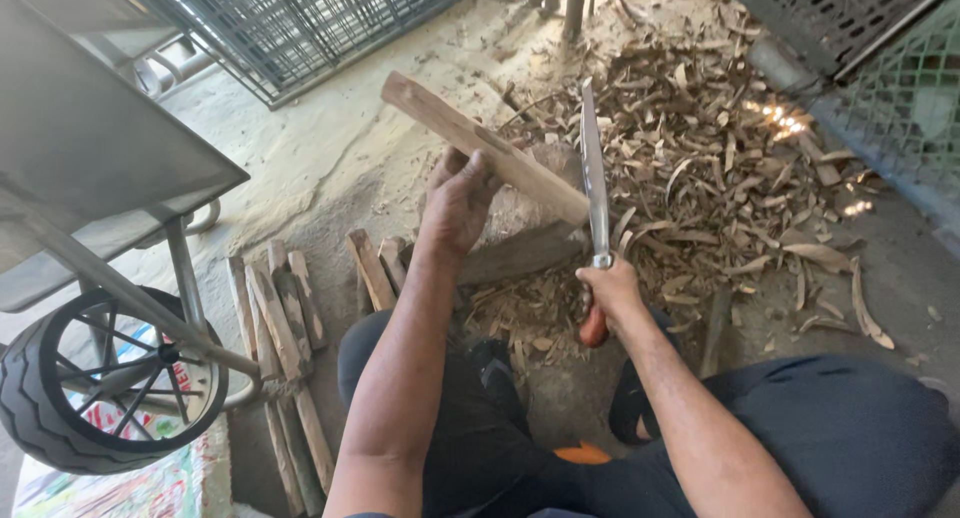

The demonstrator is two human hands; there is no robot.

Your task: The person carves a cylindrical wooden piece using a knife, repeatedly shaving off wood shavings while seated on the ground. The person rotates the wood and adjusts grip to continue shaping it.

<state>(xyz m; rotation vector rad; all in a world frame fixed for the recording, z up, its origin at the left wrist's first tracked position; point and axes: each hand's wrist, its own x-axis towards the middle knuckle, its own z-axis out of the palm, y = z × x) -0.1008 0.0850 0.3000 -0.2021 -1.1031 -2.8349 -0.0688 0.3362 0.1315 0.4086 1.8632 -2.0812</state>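
Two hands at work: the left hand point(458, 200) is clenched around a wooden stick point(480, 143); the right hand point(606, 290) is clenched on the reddish handle of a long knife point(595, 183).
Stick position: it runs slantwise, its far end up and away to the left of the left fingers point(478, 173), its near end resting down on a chopping block point(520, 233) just to the right of them.
Blade position: it stands nearly upright, rising from the right fingers, its edge touching or just beside the lower end of the stick; which of the two I cannot tell.
Done so far, as a judgement: a wide heap of wood shavings point(700, 158) lies beyond the right fingers and around the block, which suggests many sticks are already trimmed.
Also done, likely: a row of cut sticks point(285, 318) lies on the floor, below and to the left of the left fingers, side by side.
Stick in hand: its upper face looks flat and pale, so some shaving seems made; the end at the block seems to be the part under work now.
Left to do: I cannot tell how many untrimmed sticks remain, as none show clearly apart from the row.
Surroundings: a wheelbarrow point(110, 168) stands well to the left of the left fingers, a wire cage point(300, 28) far beyond them.
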